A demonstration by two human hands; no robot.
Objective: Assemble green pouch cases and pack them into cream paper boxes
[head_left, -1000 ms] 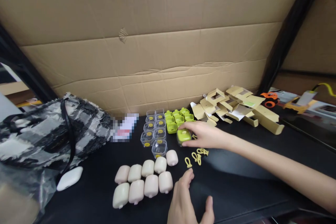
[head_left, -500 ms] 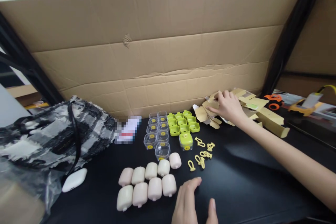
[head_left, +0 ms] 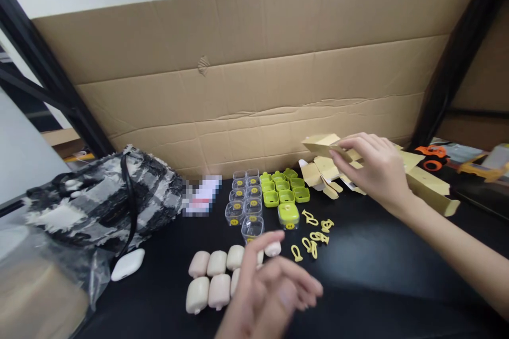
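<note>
Right hand [head_left: 376, 169] is up over the pile of flat cartons [head_left: 417, 177] at the back right, fingers pinched on one folded carton [head_left: 324, 146] and holding it just clear of the pile. Left hand [head_left: 268, 291] hangs loose and empty, fingers spread, blurry, in front of the cream cases [head_left: 212, 280]. Between them on the black table [head_left: 377, 270]: clear boxes [head_left: 244, 204], green trays [head_left: 284, 188], one closed green box [head_left: 288, 215], and yellow loops [head_left: 314, 233] scattered just beside it.

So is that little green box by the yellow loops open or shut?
Shut. The green box nearest the yellow loops has its lid on, unlike the open green trays behind it.
</note>
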